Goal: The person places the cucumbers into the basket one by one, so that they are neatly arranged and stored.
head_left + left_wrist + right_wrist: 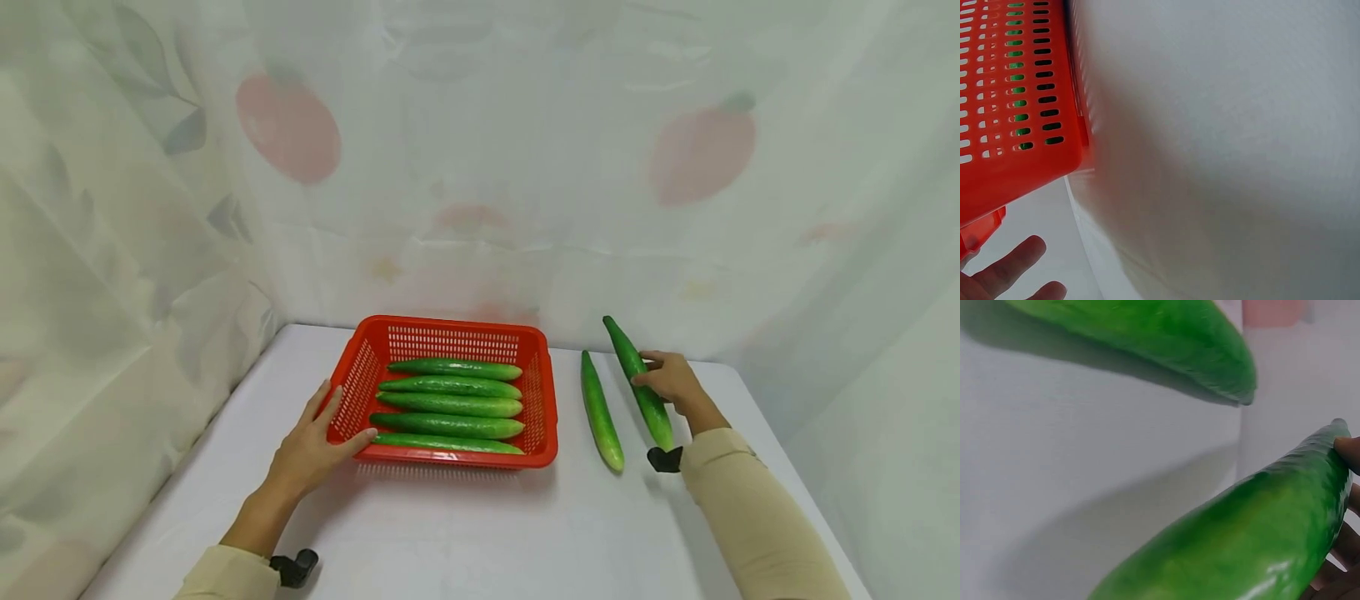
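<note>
A red plastic basket [450, 460] holds several green cucumbers [450, 406] lying side by side. My left hand [306, 450] rests at the basket's front left corner, its thumb over the front rim and its fingers spread along the left side. In the left wrist view, two straight fingers [1013, 265] show below the basket wall [1022, 169]. To the right of the basket, my right hand [671, 382] grips a cucumber [636, 367] by its middle. This one is held above the table, its shadow beneath it in the right wrist view. Another cucumber [600, 412] lies on the table between hand and basket.
A white cloth covers the table [480, 533]. Behind it hangs a pale curtain [480, 150] printed with fruit, and more sheeting [112, 292] lines the left side. Black wrist straps [294, 568] show at both sleeves.
</note>
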Tool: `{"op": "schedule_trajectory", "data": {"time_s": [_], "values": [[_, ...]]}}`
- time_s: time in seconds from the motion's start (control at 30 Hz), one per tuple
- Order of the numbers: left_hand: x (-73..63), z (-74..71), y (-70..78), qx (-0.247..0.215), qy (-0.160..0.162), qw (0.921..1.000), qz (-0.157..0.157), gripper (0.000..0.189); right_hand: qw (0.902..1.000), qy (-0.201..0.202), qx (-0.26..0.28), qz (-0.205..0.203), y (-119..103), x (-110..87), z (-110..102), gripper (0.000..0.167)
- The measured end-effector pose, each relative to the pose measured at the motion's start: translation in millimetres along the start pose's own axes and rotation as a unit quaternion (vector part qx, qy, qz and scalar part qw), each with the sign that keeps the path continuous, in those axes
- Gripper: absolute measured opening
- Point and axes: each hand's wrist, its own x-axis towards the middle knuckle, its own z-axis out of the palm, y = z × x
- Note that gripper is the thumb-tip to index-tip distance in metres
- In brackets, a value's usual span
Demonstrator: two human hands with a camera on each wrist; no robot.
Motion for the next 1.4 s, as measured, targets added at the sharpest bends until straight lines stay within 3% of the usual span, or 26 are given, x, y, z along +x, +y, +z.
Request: {"op": "schedule_trajectory", "data": {"time_s": [0.47, 1.0, 1.4], "values": [[0.2, -1.5, -0.2, -0.003, -0.001, 1.0000, -0.002, 0.103, 0.9966, -0.009, -0.048, -0.066, -39.1, -14.2, -12.0, 0.062], [0.7, -0.3, -1.0, -0.003, -0.002, 1.0000, -0.001, 0.103, 0.9826, -0.054, -0.065, -0.165, -91.8, -34.2, -15.0, 0.062], [1.1, -1.1, 1.0, -0.003, -0.001, 1.0000, -0.001, 0.104, 0.9790, -0.083, -0.054, -0.178, -127.8, -43.2, -5.6, 0.059]]}}
